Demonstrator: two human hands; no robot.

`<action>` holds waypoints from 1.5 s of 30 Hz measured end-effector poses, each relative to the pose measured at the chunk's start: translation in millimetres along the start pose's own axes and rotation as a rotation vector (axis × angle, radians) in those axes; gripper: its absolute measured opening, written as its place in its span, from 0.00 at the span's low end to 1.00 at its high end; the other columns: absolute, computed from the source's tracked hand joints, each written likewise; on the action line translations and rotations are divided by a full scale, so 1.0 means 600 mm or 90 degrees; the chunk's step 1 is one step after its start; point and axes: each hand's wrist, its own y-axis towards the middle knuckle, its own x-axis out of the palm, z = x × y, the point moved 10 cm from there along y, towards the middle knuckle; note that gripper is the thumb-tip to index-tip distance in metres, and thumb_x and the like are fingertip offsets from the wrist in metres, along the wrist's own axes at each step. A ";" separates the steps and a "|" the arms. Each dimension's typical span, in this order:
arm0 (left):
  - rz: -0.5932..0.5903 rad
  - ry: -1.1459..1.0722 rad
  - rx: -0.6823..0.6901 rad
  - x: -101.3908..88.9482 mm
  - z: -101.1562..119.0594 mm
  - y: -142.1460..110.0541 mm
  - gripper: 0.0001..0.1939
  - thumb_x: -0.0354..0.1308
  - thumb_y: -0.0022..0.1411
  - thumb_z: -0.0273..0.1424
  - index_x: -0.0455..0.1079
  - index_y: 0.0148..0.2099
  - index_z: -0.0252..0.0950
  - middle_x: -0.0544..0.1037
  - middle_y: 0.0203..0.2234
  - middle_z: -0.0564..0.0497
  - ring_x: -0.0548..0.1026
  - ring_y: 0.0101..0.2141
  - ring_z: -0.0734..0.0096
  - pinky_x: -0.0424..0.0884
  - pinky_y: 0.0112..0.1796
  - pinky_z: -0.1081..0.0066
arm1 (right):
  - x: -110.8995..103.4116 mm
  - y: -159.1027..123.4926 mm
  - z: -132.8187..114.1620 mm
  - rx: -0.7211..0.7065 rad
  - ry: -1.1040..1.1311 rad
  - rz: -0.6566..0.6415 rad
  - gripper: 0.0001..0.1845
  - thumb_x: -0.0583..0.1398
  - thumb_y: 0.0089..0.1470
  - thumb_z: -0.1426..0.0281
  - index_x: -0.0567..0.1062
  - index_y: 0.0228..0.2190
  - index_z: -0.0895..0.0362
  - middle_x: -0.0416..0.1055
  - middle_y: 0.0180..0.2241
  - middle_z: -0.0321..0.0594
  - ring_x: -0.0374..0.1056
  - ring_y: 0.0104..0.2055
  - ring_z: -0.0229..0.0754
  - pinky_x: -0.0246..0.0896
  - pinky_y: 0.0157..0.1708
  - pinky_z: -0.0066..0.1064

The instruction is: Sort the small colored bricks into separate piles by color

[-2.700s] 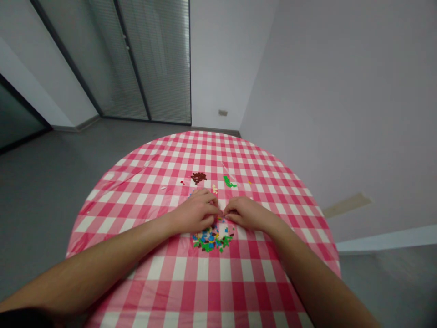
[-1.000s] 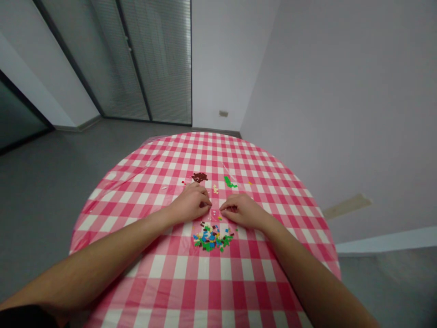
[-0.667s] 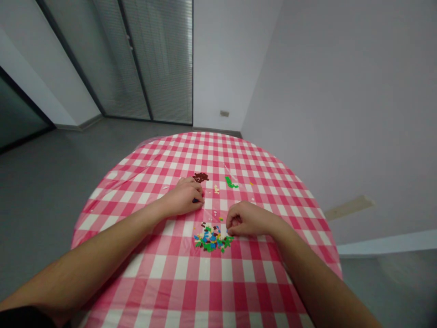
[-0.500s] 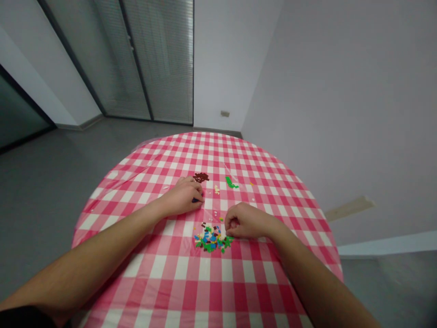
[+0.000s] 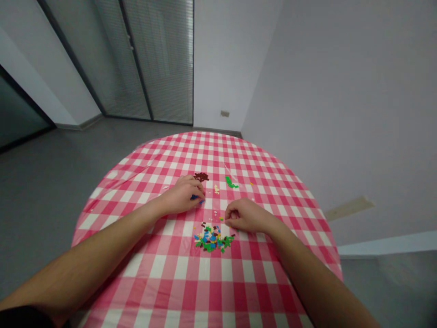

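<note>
Small toy bricks in mixed colours lie in a loose heap (image 5: 211, 240) on the checked tablecloth, between my forearms. My left hand (image 5: 186, 193) is curled low over the cloth, its fingers bent around small blue bricks (image 5: 194, 197); some blue shows between and beside the fingertips. To the right, just beyond the heap, my right hand (image 5: 247, 215) has thumb and fingers pinched together. Whatever may be in that pinch is hidden. A small yellow-green brick (image 5: 221, 219) lies close to its fingertips.
Dark brown bricks (image 5: 201, 176) sit beyond my left fingers. Farther right are green bricks (image 5: 231, 182), a few cream bricks (image 5: 216, 189) and a yellow piece (image 5: 251, 184). Tiny white pieces (image 5: 215, 213) lie between my hands. A pink-and-white tablecloth (image 5: 211, 278) covers the round table.
My hands, earlier close together above the heap, have parted. My left hand moved left and away to the blue bricks. My right hand dipped to the heap's right edge, then rose slightly away from it.
</note>
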 end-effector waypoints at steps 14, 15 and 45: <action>0.022 0.010 0.011 0.007 0.007 0.002 0.09 0.56 0.63 0.28 0.78 0.38 0.41 0.79 0.37 0.51 0.70 0.42 0.61 0.61 0.47 0.60 | -0.016 0.027 -0.017 -0.013 -0.029 0.209 0.09 0.59 0.55 0.72 0.81 0.33 0.57 0.77 0.32 0.43 0.70 0.34 0.41 0.60 0.35 0.31; 0.026 0.008 0.011 0.008 0.011 0.002 0.08 0.56 0.63 0.28 0.78 0.38 0.41 0.79 0.37 0.51 0.70 0.42 0.61 0.61 0.47 0.60 | -0.014 0.029 -0.022 -0.037 -0.011 0.209 0.10 0.59 0.56 0.73 0.82 0.36 0.57 0.77 0.33 0.43 0.70 0.35 0.41 0.61 0.36 0.31; -0.002 0.099 0.020 0.005 0.016 0.001 0.12 0.56 0.60 0.25 0.79 0.40 0.43 0.77 0.41 0.49 0.67 0.47 0.56 0.60 0.46 0.58 | 0.039 -0.007 -0.096 -0.234 0.072 -0.034 0.05 0.65 0.51 0.71 0.82 0.33 0.56 0.77 0.32 0.38 0.71 0.33 0.38 0.63 0.35 0.27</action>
